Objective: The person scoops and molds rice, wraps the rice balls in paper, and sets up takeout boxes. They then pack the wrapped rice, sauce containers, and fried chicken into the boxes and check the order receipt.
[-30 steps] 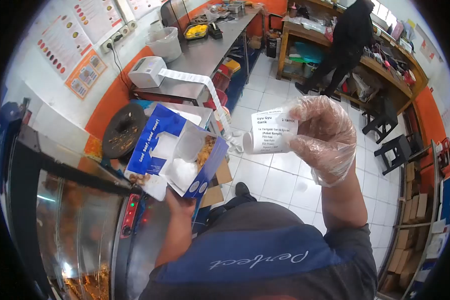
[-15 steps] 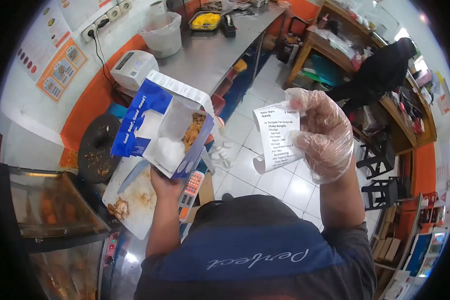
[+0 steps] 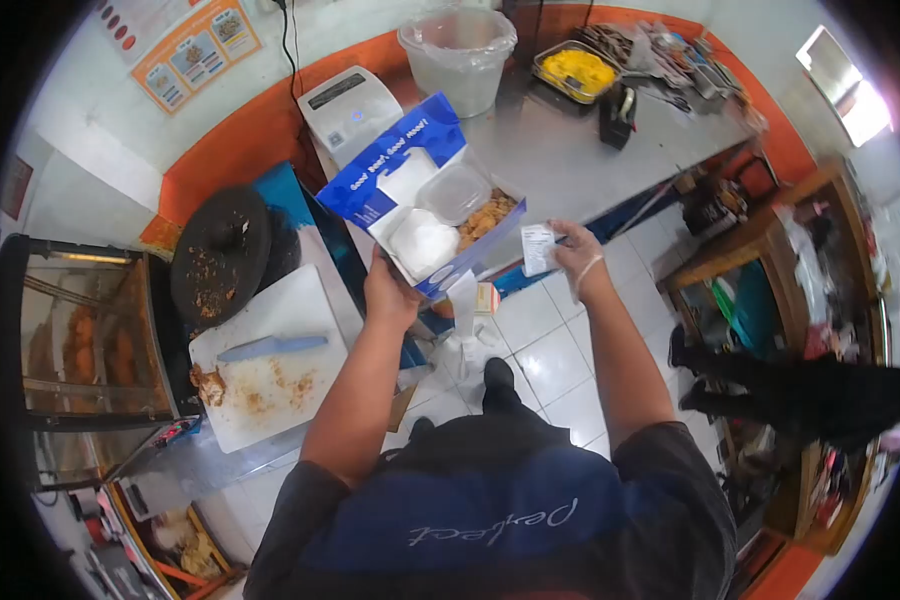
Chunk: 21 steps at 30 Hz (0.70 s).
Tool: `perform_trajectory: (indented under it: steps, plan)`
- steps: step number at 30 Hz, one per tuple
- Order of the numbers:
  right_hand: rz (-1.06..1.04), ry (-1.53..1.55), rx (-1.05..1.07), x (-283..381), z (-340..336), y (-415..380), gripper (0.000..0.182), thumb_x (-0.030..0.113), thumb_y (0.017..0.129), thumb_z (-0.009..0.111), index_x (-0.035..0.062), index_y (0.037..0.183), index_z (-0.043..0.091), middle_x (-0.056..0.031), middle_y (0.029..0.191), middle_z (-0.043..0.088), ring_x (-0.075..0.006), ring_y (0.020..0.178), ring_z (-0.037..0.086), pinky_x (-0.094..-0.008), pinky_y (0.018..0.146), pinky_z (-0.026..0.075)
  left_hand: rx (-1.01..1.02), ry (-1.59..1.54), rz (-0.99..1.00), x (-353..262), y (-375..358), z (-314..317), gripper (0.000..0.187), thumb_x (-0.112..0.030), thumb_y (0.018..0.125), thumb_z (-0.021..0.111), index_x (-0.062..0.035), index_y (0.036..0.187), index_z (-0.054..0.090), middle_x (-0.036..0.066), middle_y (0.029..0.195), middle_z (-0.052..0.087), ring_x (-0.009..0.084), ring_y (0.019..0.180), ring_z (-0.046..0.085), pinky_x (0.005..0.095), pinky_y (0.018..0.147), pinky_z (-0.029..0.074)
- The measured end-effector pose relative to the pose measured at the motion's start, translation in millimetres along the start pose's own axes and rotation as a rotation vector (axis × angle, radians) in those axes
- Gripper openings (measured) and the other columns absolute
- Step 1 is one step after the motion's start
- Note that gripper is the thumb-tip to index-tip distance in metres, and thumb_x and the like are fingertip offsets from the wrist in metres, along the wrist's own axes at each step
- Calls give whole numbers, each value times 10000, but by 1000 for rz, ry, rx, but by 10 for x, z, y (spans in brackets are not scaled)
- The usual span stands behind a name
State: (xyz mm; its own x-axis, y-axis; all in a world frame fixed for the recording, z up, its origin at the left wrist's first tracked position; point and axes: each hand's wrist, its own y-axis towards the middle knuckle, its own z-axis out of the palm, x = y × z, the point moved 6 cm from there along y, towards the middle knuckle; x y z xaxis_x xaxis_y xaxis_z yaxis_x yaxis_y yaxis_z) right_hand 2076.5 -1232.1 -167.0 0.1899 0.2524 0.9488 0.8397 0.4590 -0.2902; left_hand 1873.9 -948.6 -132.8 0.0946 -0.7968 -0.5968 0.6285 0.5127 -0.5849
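Observation:
My left hand (image 3: 391, 290), bare, supports an open blue-and-white meal box (image 3: 355, 195) from below, its fingers partly hidden under it. Inside the box lie a white rounded mound (image 3: 423, 243) that looks like rice, a clear-lidded plastic tub (image 3: 455, 193) and brown crispy food pieces (image 3: 488, 217). Pinched in my right hand (image 3: 578, 258), which wears a clear plastic glove, is a printed receipt (image 3: 537, 250). The receipt hangs just right of the box, apart from it.
A receipt printer (image 3: 350, 110), a lined bucket (image 3: 458, 65) and a tray of yellow food (image 3: 577, 73) stand on the steel counter (image 3: 570, 150). To the left are a cutting board (image 3: 260, 400) with a blue knife (image 3: 272, 347), a dark round block (image 3: 220, 255) and a glass display cabinet (image 3: 90, 340).
My right hand has lowered the receipt away from the camera and brought it closer to the box. The view has shifted, and the box now appears further right, before the counter.

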Motion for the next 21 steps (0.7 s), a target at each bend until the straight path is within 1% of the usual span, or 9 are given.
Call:
perform_trajectory:
  steps: [3, 5, 7, 9, 11, 13, 15, 19, 21]
  plan:
    - [81, 140, 78, -283, 186, 772, 582, -164, 833, 622, 8, 1388, 647, -103, 1117, 717, -145, 866, 675, -290, 786, 572, 120, -67, 33, 263, 506, 307, 514, -434, 1155, 358, -132, 1559, 461, 121, 1553, 577, 328, 1390, 608, 526, 1143, 518]
    - [63, -186, 103, -492, 220, 1182, 566, -161, 831, 639, 21, 1367, 642, -94, 1070, 716, -158, 840, 659, -294, 778, 563, 20, -1, 46, 350, 724, 569, 528, -433, 1143, 431, -89, 1530, 533, 123, 1491, 626, 336, 1327, 646, 544, 1125, 509]
    - [53, -386, 125, -761, 208, 1550, 537, -152, 827, 662, 30, 1332, 637, -93, 1043, 714, -178, 837, 646, -310, 786, 560, -29, -5, -22, 518, 1113, 714, 534, -432, 1150, 422, -78, 1537, 521, 137, 1508, 609, 337, 1350, 625, 542, 1143, 490]
    - [-252, -471, 8, -755, 126, 1635, 490, -132, 823, 695, 33, 1280, 628, -110, 1046, 716, -212, 882, 660, -342, 827, 566, -52, 184, -9, 623, 1388, 833, 478, -368, 1100, 368, -150, 1509, 486, 106, 1494, 607, 329, 1294, 652, 542, 992, 542]
    - [-196, -437, -40, -759, 160, 1655, 480, -122, 820, 715, 28, 1266, 621, -110, 1036, 717, -221, 905, 673, -349, 842, 567, -121, 196, -34, 718, 1630, 722, 474, -343, 1070, 416, -129, 1487, 488, 114, 1412, 632, 326, 1240, 664, 542, 944, 550]
    - [-136, -405, -88, -856, 136, 1773, 472, -111, 816, 736, 24, 1252, 614, -110, 1026, 718, -230, 928, 686, -356, 858, 568, -53, 271, -21, 732, 1801, 841, 499, -303, 1037, 432, -112, 1497, 468, 135, 1379, 630, 329, 1200, 674, 520, 934, 556]
    - [-149, -414, -131, -900, 142, 1851, 459, -80, 821, 765, 24, 1241, 611, -102, 1016, 711, -235, 935, 692, -366, 860, 571, -151, 316, 16, 728, 1830, 893, 527, -256, 1011, 437, -109, 1514, 487, 157, 1320, 652, 321, 1162, 682, 493, 940, 558]
    - [-97, -438, -107, -449, 122, 1686, 440, -32, 839, 787, 31, 1238, 614, -101, 1038, 706, -246, 958, 691, -382, 879, 571, -253, 826, 118, 683, 2256, 571, 579, -287, 1026, 441, -130, 1580, 502, 211, 1409, 664, 367, 1259, 665, 475, 1035, 528]
    - [41, -383, -94, -716, 119, 1777, 447, 62, 879, 815, 46, 1276, 611, -136, 1172, 735, -316, 1058, 712, -390, 951, 559, -293, 1186, 149, 515, 2184, 644, 614, -355, 1053, 452, -171, 1638, 455, 225, 1558, 586, 415, 1368, 620, 488, 1143, 466]
